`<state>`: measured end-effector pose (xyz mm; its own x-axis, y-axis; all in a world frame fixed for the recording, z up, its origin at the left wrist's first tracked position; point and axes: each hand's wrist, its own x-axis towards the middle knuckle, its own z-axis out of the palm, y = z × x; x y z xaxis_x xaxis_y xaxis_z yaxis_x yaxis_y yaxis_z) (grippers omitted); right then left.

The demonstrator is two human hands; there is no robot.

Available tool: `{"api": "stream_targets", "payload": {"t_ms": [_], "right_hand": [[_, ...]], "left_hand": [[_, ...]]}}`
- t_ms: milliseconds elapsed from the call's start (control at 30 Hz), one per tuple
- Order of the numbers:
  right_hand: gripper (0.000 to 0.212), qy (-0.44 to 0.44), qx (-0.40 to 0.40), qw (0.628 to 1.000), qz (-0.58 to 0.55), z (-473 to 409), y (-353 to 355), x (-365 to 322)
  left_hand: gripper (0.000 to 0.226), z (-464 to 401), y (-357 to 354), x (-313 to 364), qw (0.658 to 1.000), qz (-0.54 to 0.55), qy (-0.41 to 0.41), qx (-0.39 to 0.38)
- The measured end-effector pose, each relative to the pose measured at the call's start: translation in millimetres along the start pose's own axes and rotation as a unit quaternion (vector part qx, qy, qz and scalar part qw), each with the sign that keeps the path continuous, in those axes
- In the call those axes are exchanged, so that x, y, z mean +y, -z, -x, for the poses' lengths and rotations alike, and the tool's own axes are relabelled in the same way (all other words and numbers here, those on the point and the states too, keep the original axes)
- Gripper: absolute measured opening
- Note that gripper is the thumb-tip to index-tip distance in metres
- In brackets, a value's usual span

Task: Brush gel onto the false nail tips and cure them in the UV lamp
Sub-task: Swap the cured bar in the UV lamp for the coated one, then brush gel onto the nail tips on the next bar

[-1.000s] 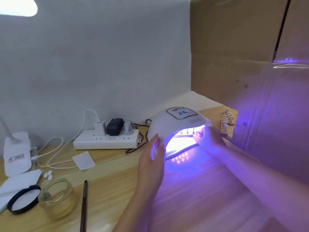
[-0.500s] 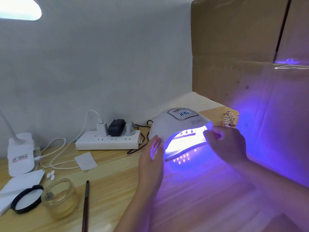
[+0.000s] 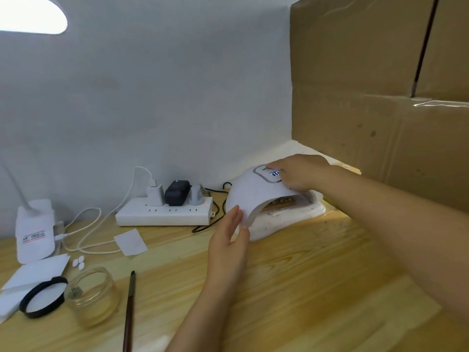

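A lit lamp head [image 3: 30, 13] at top left glares white, washing the wall [image 3: 152, 97] evenly. Wide-angle bending shows at the edges; the near jar [image 3: 92, 295] looks slightly blurred.
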<state>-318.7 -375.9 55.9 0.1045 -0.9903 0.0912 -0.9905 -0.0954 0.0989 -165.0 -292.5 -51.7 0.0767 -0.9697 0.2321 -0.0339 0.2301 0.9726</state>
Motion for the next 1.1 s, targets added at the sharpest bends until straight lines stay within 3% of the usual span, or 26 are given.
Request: {"api": "stream_targets", "payload": {"t_ms": [167, 300, 367, 467, 567, 633, 733, 833, 867, 1000, 1100], "right_hand": [[0.051, -0.01, -0.015, 0.997, 0.075, 1, 12, -12], [0.022, 0.004, 0.011, 0.979, 0.203, 1, 17, -34], [0.024, -0.01, 0.031, 0.979, 0.202, 3, 13, -43], [0.035, -0.084, 0.057, 0.988, 0.119, 8, 2, -49], [0.052, -0.155, 0.149, 0.972, -0.097, 25, -5, -62], [0.047, -0.156, 0.261, 0.896, -0.323, 42, -8, -85], [0.025, -0.151, 0.391, 0.707, -0.57, 69, -15, -129], [0.018, -0.202, 0.398, 0.544, -0.711, 96, -35, -169], [0.021, -0.218, 0.373, 0.516, -0.739, 103, -44, -181], [0.034, -0.205, 0.327, 0.564, -0.73, 115, -62, -209], [0.037, -0.131, 0.301, 0.626, -0.707, 116, -65, -213]], "left_hand": [[0.044, -1, -2, 0, 1.0, 0.021, 0.014, -0.01], [0.045, -3, -3, -1, 0.999, 0.038, 0.017, -0.015], [0.045, -2, -4, 0, 0.999, 0.045, 0.018, -0.012], [0.042, -3, -4, 2, 0.999, 0.043, 0.015, 0.008], [0.036, -6, -2, 3, 0.996, 0.085, 0.032, 0.026], [0.029, -3, -1, 9, 0.992, 0.108, 0.043, 0.043], [0.022, -2, 10, 29, 0.961, 0.251, 0.037, 0.108], [0.024, -7, 38, 51, 0.916, 0.366, 0.007, 0.163], [0.025, -7, 46, 57, 0.915, 0.369, -0.004, 0.165], [0.029, 2, 61, 77, 0.943, 0.3, -0.041, 0.14], [0.03, 16, 67, 94, 0.963, 0.232, -0.087, 0.111]]}}
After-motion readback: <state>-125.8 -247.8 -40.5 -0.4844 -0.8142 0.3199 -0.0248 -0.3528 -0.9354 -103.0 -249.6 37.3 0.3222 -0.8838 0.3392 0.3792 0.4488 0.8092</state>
